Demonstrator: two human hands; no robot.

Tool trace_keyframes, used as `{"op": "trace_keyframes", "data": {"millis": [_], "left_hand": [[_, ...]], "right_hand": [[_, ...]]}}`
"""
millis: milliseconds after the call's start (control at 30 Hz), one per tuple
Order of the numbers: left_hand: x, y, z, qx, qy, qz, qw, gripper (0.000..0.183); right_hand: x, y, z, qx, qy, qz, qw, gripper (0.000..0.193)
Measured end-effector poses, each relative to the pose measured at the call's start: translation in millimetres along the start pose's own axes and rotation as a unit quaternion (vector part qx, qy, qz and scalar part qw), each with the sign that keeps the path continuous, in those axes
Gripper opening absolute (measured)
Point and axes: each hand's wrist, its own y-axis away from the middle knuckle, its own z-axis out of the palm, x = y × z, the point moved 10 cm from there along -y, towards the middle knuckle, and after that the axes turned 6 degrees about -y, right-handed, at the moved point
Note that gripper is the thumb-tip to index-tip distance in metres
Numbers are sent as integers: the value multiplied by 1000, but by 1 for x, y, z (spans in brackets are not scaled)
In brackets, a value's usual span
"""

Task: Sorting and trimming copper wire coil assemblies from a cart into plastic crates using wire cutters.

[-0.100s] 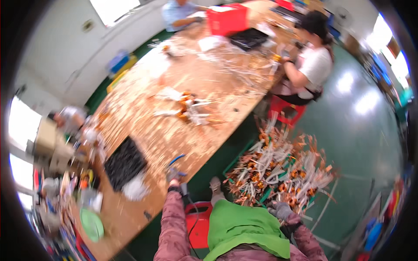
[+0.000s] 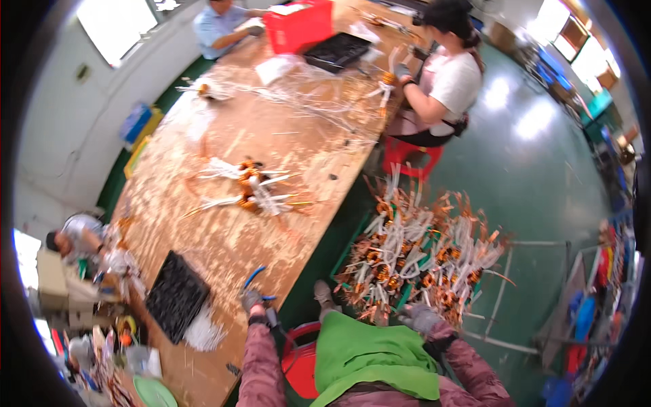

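A hand tool with two blue handles (image 2: 255, 276) lies at the left hand (image 2: 251, 299), over the near right edge of the wooden table; its handles stand spread apart, the upper one curved, and its head is hidden. To the right, a heaped pile of coils (image 2: 419, 254) shows copper-orange windings, white-sleeved leads and bare coppery ends pointing every way. The right hand (image 2: 422, 319) is at its near edge, contact unclear.
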Motion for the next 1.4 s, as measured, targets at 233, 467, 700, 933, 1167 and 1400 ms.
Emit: {"op": "trace_keyframes", "data": {"millis": [233,467,700,933,1167,1400], "left_hand": [[98,60,-21,-129,242,-11,962,24],[336,201,-88,-239,218,309,895,31],[415,309,15,-379,98,339,855,37],[457,297,235,-442,187,313,819,53],[507,245,326,-303,-9,266,915,81],[418,148,364,-309,234,184,903,72]], "right_hand": [[-101,-100,-40,40,19,20,999,65],[-88,-124,-23,83,92,64,990,122],[68,-62,0,84,-74,295,949,116],[252,40,124,199,-572,314,731,54],[312,147,165,279,-679,378,564,60],[273,60,151,233,-805,238,491,63]]}}
